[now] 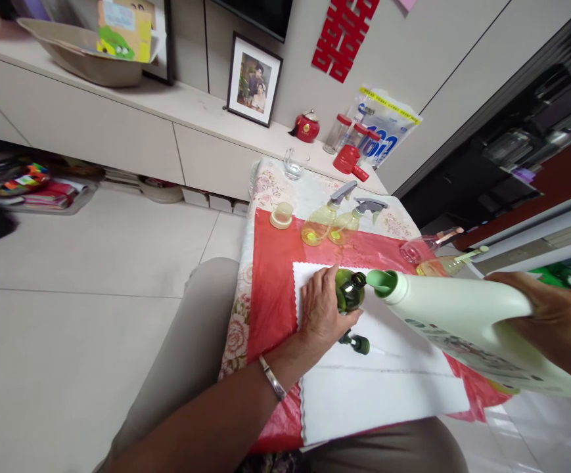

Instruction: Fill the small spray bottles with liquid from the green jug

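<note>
My left hand [322,305] is wrapped round a small dark green bottle [350,290] that stands open on a white cloth [388,381]. My right hand [558,322] grips the handle end of a large pale green jug [462,322]. The jug is tilted, its spout [382,280] right beside the bottle's open mouth. No liquid shows between them. A dark green pump cap [357,342] lies on the cloth just below my left hand.
A small table with a red plastic sheet [270,276] holds two yellow spray bottles [334,220], a pink one [426,246], another yellow bottle [450,263], a small cap [282,215] and a glass [294,164]. Behind stands a low cabinet with a framed photo [254,80]. Tiled floor lies left.
</note>
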A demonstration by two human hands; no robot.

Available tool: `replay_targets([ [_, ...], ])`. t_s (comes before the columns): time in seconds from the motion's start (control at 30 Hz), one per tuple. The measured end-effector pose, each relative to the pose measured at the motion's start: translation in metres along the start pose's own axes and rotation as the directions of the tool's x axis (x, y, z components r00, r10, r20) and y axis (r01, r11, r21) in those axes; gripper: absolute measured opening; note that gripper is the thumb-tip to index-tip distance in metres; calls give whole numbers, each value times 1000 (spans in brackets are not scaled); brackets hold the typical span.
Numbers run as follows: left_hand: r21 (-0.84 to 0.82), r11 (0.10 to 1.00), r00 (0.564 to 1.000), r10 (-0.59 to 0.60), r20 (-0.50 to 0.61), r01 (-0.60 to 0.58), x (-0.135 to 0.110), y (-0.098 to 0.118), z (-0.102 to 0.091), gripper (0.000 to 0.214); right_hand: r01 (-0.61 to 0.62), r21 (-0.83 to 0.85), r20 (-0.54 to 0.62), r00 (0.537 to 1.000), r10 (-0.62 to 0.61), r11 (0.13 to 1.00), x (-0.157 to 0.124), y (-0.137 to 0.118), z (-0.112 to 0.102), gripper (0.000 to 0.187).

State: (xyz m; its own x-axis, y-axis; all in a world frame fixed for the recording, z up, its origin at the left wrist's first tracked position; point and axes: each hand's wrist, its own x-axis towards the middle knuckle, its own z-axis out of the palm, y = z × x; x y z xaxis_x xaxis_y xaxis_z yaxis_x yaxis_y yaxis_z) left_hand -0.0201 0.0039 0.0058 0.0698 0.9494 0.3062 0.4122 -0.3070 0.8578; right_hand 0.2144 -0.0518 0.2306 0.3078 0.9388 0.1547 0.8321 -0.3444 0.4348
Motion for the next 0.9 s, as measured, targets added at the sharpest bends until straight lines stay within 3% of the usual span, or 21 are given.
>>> replay_targets([
  [0.23,-24,1000,1000,-4,-3,4,0,-1,2,89,-99,-90,96,990,107,991,1,2,1,55],
  [0.9,-17,1000,1000,-20,24,21,0,1,-1,91,-29,-145,61,997,38,989,9,10,1,50],
])
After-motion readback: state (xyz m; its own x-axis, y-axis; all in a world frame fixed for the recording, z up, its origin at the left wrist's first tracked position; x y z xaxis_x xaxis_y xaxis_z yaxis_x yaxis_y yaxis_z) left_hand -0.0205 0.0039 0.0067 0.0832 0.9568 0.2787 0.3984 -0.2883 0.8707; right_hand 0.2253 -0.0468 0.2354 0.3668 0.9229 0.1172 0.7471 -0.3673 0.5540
